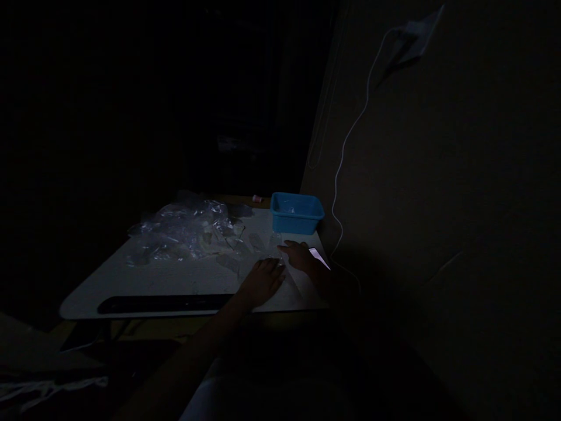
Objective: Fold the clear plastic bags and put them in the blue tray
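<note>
In the dim head view, my left hand [262, 283] lies palm down on a clear plastic piece [293, 285], its fingers stretched out. Just beyond it to the right, my right hand [298, 255] reaches over the same area with a finger extended and apart from the others; nothing shows in its grasp. Thin clear plastic, possibly a small bag, shows faintly around both hands. Left of them, a heap of crumpled clear plastic bags [184, 231] covers part of the white table [175, 280]. Darkness hides the finer details.
A blue plastic basket [295, 223] stands at the table's back right, with something clear inside. A lit phone [319, 258] lies beside my right wrist. A white cable [336, 187] hangs down the right wall. Farther back sits a small red-and-white item [258, 199]. A black strip [166, 304] runs along the front edge.
</note>
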`<state>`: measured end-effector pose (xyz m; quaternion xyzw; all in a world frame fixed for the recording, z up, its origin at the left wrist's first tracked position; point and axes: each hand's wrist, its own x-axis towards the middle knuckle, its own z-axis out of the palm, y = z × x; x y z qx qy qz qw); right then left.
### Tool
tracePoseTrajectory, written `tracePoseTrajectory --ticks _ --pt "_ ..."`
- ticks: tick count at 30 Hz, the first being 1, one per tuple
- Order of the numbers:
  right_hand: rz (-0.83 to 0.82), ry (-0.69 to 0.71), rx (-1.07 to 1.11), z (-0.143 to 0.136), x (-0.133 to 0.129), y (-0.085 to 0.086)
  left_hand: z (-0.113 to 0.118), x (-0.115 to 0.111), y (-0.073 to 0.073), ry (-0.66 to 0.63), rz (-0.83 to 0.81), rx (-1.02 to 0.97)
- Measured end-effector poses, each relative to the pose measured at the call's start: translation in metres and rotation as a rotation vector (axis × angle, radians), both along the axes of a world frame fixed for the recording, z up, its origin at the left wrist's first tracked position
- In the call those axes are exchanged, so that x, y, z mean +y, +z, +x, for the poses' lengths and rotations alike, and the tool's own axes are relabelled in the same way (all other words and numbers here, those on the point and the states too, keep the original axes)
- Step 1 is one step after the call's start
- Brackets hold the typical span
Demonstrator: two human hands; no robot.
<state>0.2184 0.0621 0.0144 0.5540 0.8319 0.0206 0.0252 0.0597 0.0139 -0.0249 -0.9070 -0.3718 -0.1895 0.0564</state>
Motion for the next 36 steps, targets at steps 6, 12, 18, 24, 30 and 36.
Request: tracePoseTrajectory --ticks 6,12,18,24,30,36 --pt "0.063 -0.01 0.063 0.001 -0.004 0.0 0.0 0.0 0.0 0.009 -0.001 0.0" --pt "0.158 0.053 0.086 0.009 -0.027 -0.004 0.001 0.0 0.0 0.01 0.009 0.003" --pt "0.136 0.085 0.073 0.014 -0.048 -0.006 0.001 0.003 -0.004 0.011 0.032 0.003" --pt "0.106 0.088 0.025 0.012 -0.049 0.0 0.001 0.002 -0.004 0.015 0.041 -0.005" --pt "0.114 0.091 0.006 0.012 -0.046 -0.002 0.001 0.001 -0.002 0.023 0.001 -0.035" --pt "0.115 0.107 0.025 0.014 -0.047 -0.002 0.001 0.002 -0.002 0.028 -0.014 -0.019"
